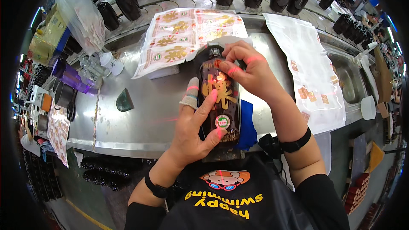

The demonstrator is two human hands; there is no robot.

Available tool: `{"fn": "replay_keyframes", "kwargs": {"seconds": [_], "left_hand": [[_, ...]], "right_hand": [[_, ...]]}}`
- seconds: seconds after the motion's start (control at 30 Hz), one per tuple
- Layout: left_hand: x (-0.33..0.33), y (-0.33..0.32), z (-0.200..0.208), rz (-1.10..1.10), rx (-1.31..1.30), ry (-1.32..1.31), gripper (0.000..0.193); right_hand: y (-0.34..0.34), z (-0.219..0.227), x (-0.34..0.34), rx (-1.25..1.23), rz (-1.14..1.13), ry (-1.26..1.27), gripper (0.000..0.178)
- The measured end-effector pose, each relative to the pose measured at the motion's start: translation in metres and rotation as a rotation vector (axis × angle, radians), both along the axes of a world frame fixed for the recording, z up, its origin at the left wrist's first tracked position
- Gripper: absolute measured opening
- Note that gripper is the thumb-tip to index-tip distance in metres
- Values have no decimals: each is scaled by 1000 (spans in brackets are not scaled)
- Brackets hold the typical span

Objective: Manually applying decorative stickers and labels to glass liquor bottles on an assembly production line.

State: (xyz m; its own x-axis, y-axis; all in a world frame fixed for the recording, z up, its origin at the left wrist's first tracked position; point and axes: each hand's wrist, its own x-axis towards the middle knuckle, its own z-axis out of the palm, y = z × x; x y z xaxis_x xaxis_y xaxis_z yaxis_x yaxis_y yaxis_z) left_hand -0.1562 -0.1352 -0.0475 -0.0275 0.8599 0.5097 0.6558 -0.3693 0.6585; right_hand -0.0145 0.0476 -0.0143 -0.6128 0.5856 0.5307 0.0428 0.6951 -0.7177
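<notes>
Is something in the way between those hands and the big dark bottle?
No, nothing visible is: the left hand has bare fingers on the dark bottle, and the right hand is up near its neck. One left finger wears a cloth cover.

Light glares off the steel table [142, 123]; fisheye edges bend and darken.
</notes>
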Motion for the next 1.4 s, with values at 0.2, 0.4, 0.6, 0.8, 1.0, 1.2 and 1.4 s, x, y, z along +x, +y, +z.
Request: {"fn": "replay_keyframes", "kwargs": {"seconds": [0.2, 0.4, 0.6, 0.8, 1.0, 1.2, 1.4], "left_hand": [[-5, 7, 3, 17, 21, -45, 59], [-6, 13, 6, 51, 39, -13, 56], [-14, 22, 10, 70, 64, 84, 57], [-15, 28, 6, 51, 81, 56, 58], [-22, 17, 1, -60, 18, -109, 63], [-30, 9, -7, -168, -123, -40, 94], [-35, 10, -12, -208, -120, -6, 101]], "right_hand": [[-1, -4, 1, 7, -3, 11, 21], [-2, 9, 2, 38, -147, 45, 8], [-41, 10, 30, 305, -165, -35, 34], [-53, -11, 34, 283, -169, -139, 42], [-57, -10, 53, -12, -18, -169, 56], [-65, -20, 65, -81, 105, -252, 83], [-68, -29, 64, -154, 153, -295, 108]]}}
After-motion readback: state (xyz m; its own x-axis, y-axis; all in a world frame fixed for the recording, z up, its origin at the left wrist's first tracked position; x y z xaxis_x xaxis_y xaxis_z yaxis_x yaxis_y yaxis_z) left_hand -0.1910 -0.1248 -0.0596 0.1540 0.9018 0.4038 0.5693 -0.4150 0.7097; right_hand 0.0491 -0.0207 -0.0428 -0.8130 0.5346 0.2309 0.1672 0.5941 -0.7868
